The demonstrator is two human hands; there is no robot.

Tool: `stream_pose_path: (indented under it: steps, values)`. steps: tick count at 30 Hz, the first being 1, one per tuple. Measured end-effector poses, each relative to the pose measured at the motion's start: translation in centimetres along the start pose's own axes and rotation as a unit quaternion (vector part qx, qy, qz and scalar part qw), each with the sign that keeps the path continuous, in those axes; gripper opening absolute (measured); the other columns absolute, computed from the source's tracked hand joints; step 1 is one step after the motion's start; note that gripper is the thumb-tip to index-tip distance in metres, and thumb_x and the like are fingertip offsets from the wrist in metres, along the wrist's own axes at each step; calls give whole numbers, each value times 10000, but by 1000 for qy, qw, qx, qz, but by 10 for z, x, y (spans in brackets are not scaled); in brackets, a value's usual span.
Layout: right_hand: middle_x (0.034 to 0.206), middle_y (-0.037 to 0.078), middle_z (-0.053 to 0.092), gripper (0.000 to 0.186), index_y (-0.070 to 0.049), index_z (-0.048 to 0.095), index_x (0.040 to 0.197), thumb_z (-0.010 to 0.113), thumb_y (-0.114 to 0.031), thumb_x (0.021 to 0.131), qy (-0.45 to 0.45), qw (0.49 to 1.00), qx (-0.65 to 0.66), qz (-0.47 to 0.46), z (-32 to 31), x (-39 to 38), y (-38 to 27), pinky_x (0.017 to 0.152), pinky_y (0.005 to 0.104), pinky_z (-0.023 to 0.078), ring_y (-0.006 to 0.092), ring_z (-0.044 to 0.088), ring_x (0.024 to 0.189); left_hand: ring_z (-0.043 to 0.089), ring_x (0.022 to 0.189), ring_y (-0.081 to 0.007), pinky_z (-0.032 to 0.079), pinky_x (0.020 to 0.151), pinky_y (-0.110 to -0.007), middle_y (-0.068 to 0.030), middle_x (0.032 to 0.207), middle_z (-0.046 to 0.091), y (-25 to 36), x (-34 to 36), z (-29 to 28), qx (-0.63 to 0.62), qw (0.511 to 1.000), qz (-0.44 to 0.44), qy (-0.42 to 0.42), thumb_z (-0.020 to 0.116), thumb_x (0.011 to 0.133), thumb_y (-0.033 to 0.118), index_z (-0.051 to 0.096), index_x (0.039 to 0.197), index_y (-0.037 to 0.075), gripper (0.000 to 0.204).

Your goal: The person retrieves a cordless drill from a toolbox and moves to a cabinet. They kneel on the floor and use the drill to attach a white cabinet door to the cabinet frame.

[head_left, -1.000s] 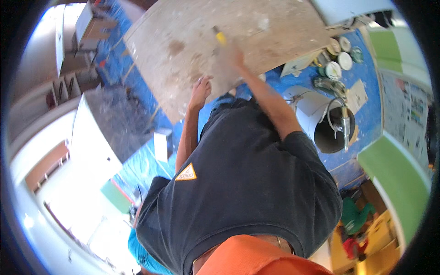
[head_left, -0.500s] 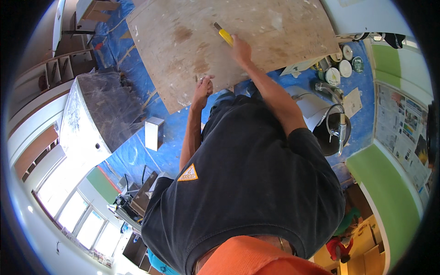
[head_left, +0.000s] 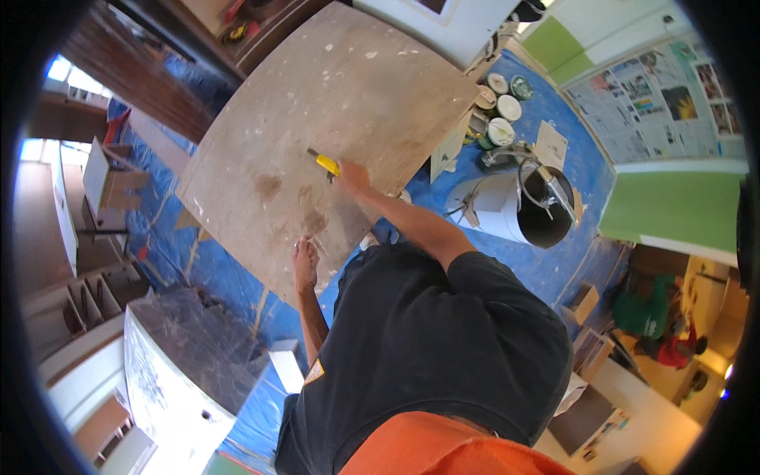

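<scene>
My right hand (head_left: 351, 176) is closed around the yellow handle of a snap-off utility knife (head_left: 326, 165). The knife's dark blade end points away to the left, above a large wooden board (head_left: 356, 87) marked with brown stains and white paint specks. Over the board's near part, my left hand (head_left: 305, 260) has its fingers curled together. Whatever those fingers pinch, if anything, is too small to make out. A brown patch (head_left: 315, 220) on the board lies just beyond the left hand.
Blue plastic sheeting (head_left: 427, 202) covers the floor. To the right stand a white bucket (head_left: 491, 210) with a metal spray tool (head_left: 554, 190) and several paint cans (head_left: 500, 131). A small white box (head_left: 286, 366) sits left of me. Other people (head_left: 645, 313) are at the far right.
My view has swung round, so the board sits further left and turned. The right hand still grips the knife, and the left hand stays curled over the board's near part.
</scene>
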State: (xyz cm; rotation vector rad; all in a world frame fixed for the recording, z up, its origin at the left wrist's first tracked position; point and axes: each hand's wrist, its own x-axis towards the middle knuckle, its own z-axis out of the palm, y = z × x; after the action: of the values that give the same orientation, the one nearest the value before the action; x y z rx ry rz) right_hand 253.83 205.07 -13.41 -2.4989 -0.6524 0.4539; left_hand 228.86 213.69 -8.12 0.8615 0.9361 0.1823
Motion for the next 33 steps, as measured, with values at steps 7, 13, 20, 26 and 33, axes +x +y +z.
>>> stream_pose_path:
  steps: [7,13,20,26,33]
  values:
    - [827,142,691,340,-77,646,1026,696,-295,770,51,998,21,13,-2,-24,-5,717,452,528,321,680,801,299,504,-13,212,422,-183,87,636,336,18,6,-5,-2,998,34,-48,508,1002,256,587,1039,65,210]
    - [850,177,689,395,-47,654,974,707,-360,739,47,997,-10,60,7,-10,-9,699,465,531,339,681,805,308,502,-11,222,434,-188,90,624,352,7,5,-11,-5,997,25,-75,505,1002,282,594,993,96,206]
    - [974,162,673,491,-43,633,997,754,-405,689,-68,995,-48,57,-5,1,-7,763,458,523,346,660,911,343,527,-7,250,444,-190,107,639,390,-11,7,-16,53,998,22,-38,512,997,312,608,961,126,212]
    - [1002,156,676,553,-84,564,1181,745,-314,712,-54,998,7,41,-4,-7,-5,798,465,516,348,653,942,331,521,-6,232,433,-185,96,641,364,-2,4,-12,-28,996,27,-78,514,997,282,593,1003,98,200]
    - [991,154,682,511,-113,540,1232,693,-308,785,39,997,49,-42,4,-31,-4,797,470,503,356,651,922,337,511,-11,246,422,-184,85,637,376,3,4,-17,-14,996,51,-75,515,993,281,579,979,103,189]
